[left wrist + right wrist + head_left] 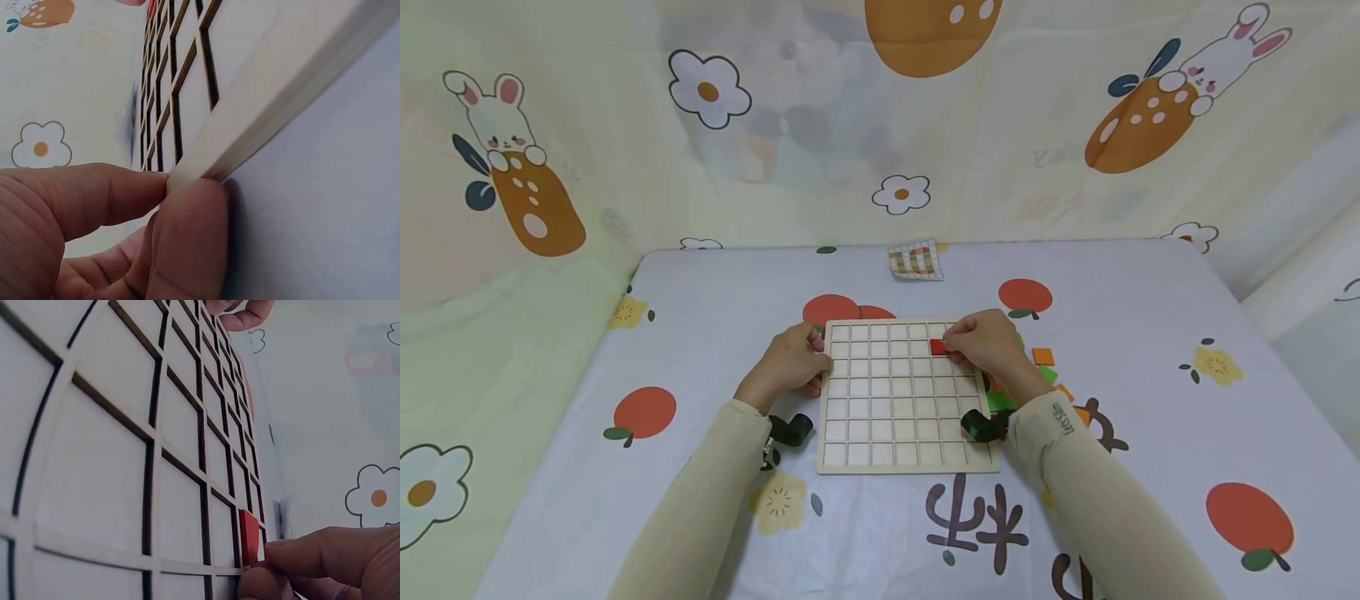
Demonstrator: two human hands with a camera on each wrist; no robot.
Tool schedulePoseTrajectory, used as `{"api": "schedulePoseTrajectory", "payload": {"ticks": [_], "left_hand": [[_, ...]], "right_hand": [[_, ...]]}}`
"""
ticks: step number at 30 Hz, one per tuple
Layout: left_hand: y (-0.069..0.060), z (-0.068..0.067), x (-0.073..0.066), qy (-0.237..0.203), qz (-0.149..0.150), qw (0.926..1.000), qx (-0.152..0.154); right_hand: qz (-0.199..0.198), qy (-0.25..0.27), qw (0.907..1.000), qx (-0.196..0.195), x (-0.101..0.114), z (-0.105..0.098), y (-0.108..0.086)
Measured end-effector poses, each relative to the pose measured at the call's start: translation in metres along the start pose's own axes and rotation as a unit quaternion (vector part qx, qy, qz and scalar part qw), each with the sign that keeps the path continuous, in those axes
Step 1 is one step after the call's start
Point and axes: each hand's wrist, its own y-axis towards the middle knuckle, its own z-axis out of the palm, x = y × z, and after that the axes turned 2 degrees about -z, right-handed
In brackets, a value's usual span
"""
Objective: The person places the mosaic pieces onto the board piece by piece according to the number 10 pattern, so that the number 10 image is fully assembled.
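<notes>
A square wooden grid board [881, 408] with white cells lies flat on the table in the head view. My left hand [788, 362] holds its left edge, thumb and finger pinching the rim [206, 159] in the left wrist view. Over the board's upper right part, my right hand [994, 343] pinches a red square tile [937, 347]. In the right wrist view the tile [249, 539] stands tilted at a cell near the far side, with fingertips at its edge. The other cells in sight hold no coloured tiles; the hand and wrist cover some at the right.
Loose orange tiles [1042, 357] and green tiles [1000, 402] lie right of the board, partly hidden under the right forearm. A small card with a coloured checked pattern [916, 260] lies at the table's back edge, before a printed curtain [805, 183].
</notes>
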Motion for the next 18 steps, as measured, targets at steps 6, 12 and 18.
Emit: {"api": "schedulePoseTrajectory", "payload": {"ticks": [6, 12, 18], "left_hand": [[0.0018, 0.0008, 0.0005, 0.006, 0.002, 1.0000, -0.001], [0.0029, 0.0016, 0.0000, 0.010, 0.000, 0.9999, -0.002], [0.0045, 0.0016, 0.0008, 0.016, -0.009, 0.9998, -0.002]], "right_hand": [[-0.005, -0.003, 1.0000, -0.004, -0.0025, 0.0021, 0.0011], [-0.008, -0.009, 0.9999, -0.005, -0.0037, 0.0025, 0.0010], [-0.023, 0.015, 0.9996, 0.003, -0.0072, -0.0035, -0.0006]]}}
